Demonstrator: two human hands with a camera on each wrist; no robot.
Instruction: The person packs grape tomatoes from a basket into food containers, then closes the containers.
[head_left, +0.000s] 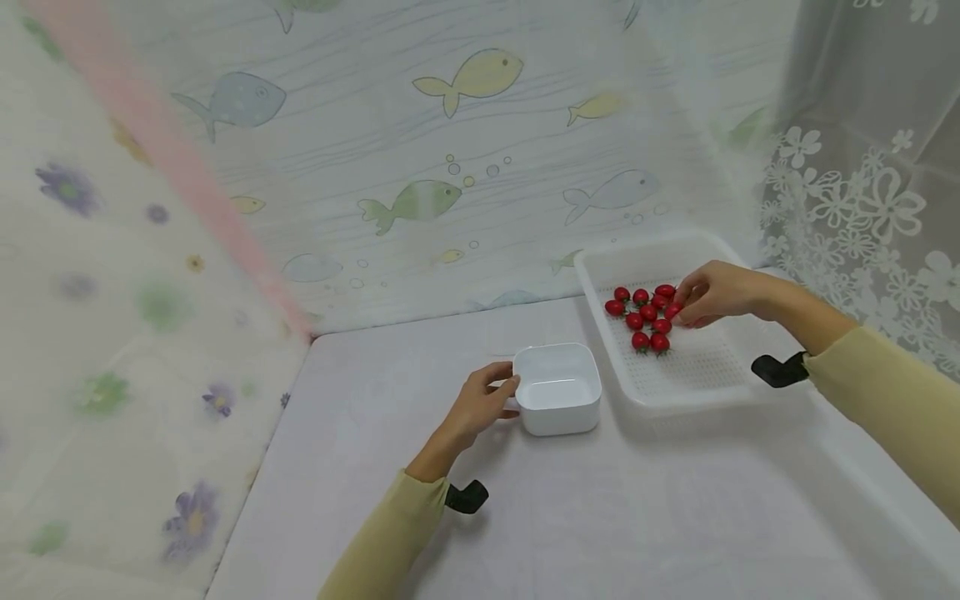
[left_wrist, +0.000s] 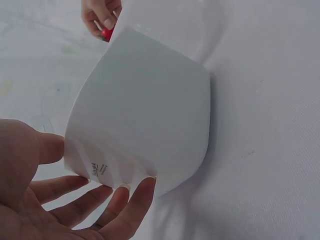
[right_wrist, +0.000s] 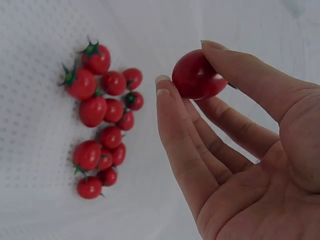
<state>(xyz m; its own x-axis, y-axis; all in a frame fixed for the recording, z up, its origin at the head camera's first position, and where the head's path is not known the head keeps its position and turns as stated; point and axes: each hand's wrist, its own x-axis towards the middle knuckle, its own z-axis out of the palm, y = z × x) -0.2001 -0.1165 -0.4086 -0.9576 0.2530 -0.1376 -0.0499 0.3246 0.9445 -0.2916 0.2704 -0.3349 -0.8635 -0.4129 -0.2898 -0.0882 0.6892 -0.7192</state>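
My right hand (head_left: 722, 292) is above the white perforated basket (head_left: 693, 407), pinching a red cherry tomato (right_wrist: 194, 77) between thumb and fingertips. Below it, several more cherry tomatoes (right_wrist: 93, 111) with green stems lie grouped on the basket floor. To the left of the basket stands a square white container (head_left: 561, 422) with rounded corners, its visible inside bare. My left hand (head_left: 483, 402) holds this container at its left side. In the left wrist view, the thumb is at the rim and the fingertips (left_wrist: 146, 186) lie against the wall, near small dark print.
A white cloth covers the table (head_left: 360, 408). Behind it hangs a fish-patterned curtain (head_left: 480, 250), with a flowered sheet (head_left: 135, 333) along the left side. White lace (head_left: 862, 208) hangs at the right, behind the basket.
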